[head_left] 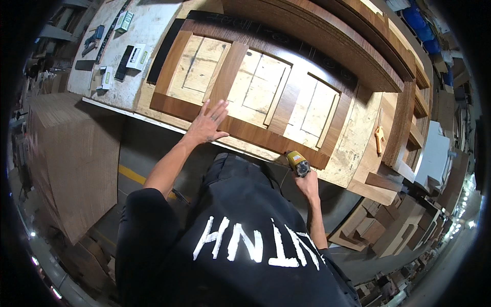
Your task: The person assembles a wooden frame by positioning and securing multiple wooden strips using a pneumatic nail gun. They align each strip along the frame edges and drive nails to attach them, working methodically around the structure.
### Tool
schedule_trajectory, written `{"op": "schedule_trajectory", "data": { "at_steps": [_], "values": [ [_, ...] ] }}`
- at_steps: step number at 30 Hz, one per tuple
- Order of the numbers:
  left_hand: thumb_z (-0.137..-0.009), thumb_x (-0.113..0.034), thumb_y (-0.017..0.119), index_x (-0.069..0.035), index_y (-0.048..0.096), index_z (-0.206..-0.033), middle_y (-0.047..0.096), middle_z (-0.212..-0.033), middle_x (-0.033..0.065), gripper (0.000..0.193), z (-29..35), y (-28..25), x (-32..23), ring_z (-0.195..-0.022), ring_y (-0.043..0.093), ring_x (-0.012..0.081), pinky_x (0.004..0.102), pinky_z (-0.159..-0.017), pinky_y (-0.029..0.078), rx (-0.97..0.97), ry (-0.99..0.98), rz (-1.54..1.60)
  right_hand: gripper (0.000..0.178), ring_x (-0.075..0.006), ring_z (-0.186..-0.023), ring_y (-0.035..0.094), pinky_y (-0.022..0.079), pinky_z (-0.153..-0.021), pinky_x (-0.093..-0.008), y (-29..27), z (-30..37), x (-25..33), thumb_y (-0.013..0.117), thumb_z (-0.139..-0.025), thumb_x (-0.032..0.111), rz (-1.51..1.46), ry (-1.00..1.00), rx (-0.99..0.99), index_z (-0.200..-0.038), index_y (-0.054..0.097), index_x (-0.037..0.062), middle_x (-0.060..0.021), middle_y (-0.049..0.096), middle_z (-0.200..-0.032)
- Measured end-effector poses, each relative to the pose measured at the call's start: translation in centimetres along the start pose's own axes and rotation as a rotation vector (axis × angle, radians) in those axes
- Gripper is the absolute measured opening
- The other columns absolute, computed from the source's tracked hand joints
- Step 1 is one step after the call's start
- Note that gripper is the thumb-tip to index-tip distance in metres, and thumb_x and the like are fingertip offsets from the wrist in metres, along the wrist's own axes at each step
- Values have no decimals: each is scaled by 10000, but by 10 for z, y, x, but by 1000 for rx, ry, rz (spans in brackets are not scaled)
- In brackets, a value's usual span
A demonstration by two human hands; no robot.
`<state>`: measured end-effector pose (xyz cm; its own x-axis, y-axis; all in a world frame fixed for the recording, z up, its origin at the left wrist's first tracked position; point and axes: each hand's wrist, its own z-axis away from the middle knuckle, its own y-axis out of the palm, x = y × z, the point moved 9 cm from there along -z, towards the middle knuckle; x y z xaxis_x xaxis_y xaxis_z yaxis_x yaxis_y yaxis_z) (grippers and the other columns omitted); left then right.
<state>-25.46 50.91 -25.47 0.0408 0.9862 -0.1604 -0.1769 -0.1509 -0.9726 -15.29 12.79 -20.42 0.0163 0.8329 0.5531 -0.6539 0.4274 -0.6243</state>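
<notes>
A brown wooden frame (250, 130) with three openings lies flat on the workbench. My left hand (207, 123) rests on its near rail, left of the middle, with the fingers spread. My right hand (307, 183) is closed round a yellow-and-black power tool (297, 162). The tool's front end is at the near rail, towards its right end; whether it touches the wood I cannot tell. Pale bench boards show through the openings, with narrow wood strips along some inner edges. Chalk-like marks run along the dark far rail.
Stacked brown panels (327, 36) stand behind the frame. An orange-handled tool (379, 140) lies to the right. Small boxes (138, 56) and a dark hand tool (93, 41) are on the bench's left part. A tall stack of brown boards (76, 163) stands on the left floor.
</notes>
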Motion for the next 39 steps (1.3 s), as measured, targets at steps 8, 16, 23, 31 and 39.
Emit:
{"op": "schedule_trajectory", "data": {
  "at_steps": [8, 16, 23, 31, 39],
  "values": [
    [-906, -750, 530, -280, 472, -1539, 160, -1722, 128, 791, 0, -15, 34, -1592, 143, 311, 599, -1262, 113, 0, 171, 39, 384, -409, -946, 730, 562, -801, -450, 22, 13, 38, 757, -786, 160, -17, 25, -65, -1127, 712, -10, -257, 738, -957],
    [-932, -735, 506, -316, 290, -1631, 146, -1729, 92, 843, 3, -18, 42, -1599, 115, 280, 578, -1272, 114, -47, 290, 115, 373, -405, -943, 734, 558, -791, -436, 75, -18, 147, 739, -810, 154, -91, 3, -72, -1147, 700, -3, -248, 739, -934],
    [-938, -682, 554, -260, 231, -1654, 155, -1721, 141, 892, 23, -13, 84, -1590, 148, 307, 577, -1267, 104, -69, 253, 175, 387, -471, -978, 685, 550, -831, -486, 110, -57, 217, 712, -808, 153, 9, 17, -65, -1167, 693, 9, -281, 722, -976],
    [-890, -565, 680, -242, 279, -1641, 178, -1712, 180, 911, 28, -13, 91, -1572, 199, 340, 551, -1262, 131, -55, 233, 140, 456, -458, -971, 698, 554, -853, -507, 136, -74, 264, 779, -774, 205, 200, 9, 30, -1168, 676, 0, -269, 734, -968],
    [-857, -603, 697, -219, 282, -1642, 185, -1703, 211, 967, 26, -7, 93, -1575, 195, 357, 573, -1261, 126, -94, 252, 217, 422, -483, -979, 677, 551, -837, -469, 136, -81, 249, 746, -780, 118, 25, -3, 91, -1164, 661, -34, -296, 714, -967]
  ]
}}
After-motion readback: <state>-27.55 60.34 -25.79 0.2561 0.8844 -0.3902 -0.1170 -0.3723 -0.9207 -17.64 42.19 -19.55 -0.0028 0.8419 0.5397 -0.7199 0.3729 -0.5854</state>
